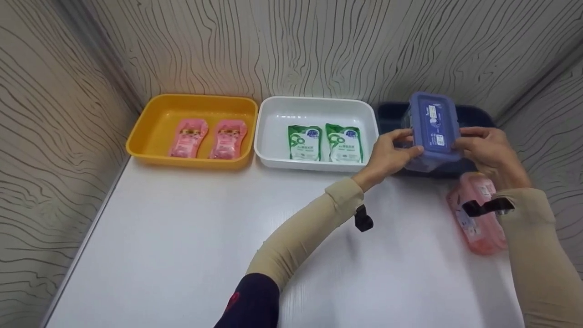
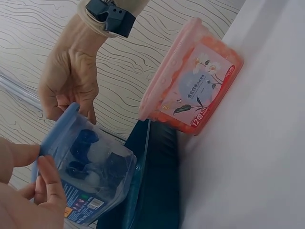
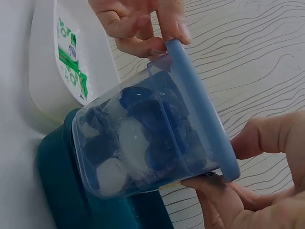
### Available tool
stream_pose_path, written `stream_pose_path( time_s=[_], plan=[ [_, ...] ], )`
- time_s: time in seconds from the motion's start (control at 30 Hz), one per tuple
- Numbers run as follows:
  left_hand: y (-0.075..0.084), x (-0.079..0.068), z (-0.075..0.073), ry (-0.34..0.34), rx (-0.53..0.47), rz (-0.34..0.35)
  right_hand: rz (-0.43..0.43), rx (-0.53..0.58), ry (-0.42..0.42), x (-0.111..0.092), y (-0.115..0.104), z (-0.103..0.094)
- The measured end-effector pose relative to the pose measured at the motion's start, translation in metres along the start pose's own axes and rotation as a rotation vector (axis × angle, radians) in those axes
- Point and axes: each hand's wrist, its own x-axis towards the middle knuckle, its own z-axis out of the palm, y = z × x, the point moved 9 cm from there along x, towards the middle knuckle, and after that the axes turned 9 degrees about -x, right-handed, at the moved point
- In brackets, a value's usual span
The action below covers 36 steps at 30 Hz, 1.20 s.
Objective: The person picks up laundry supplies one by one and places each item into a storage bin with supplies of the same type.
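Both hands hold a clear plastic tub with a blue lid (image 1: 432, 120), tilted, over the dark blue tray (image 1: 389, 118) at the right. Rounded blue and white capsules show through its wall in the right wrist view. My left hand (image 1: 391, 152) pinches the lid's rim on the left side. On the opposite side, my right hand (image 1: 494, 152) grips the rim between thumb and fingers. Standing on the table by the right forearm is a pink-lidded tub (image 2: 195, 81) with orange-red contents and a flower label, partly covered by the wrist in the head view.
A yellow tray (image 1: 155, 118) at the left holds two pink pouches (image 1: 189, 139). In the middle, a white tray (image 1: 273, 123) holds two green-and-white packets (image 1: 305, 143). Wood-patterned panels (image 1: 319, 45) rise behind and beside the white table (image 1: 182, 246).
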Motion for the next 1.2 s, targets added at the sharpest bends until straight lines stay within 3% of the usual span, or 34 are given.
stream_pose_path(
  time_s=[0.17, 0.33, 0.7, 0.9, 1.2],
  plan=[
    [-0.006, 0.005, -0.002, 0.028, -0.119, -0.004, -0.02, 0.027, -0.009, 0.01, -0.001, 0.002],
    [-0.011, 0.008, -0.001, 0.006, -0.196, -0.011, -0.042, -0.041, 0.009, 0.018, -0.002, 0.0],
    [-0.029, 0.014, 0.003, -0.083, -0.239, -0.083, -0.037, -0.187, 0.011, 0.036, 0.008, 0.003],
    [-0.04, 0.016, 0.003, -0.098, -0.295, -0.118, -0.051, -0.245, 0.026, 0.043, 0.014, 0.009],
    [-0.054, 0.021, 0.004, -0.113, -0.33, -0.129, -0.025, -0.219, 0.03, 0.052, 0.022, 0.014]
  ],
)
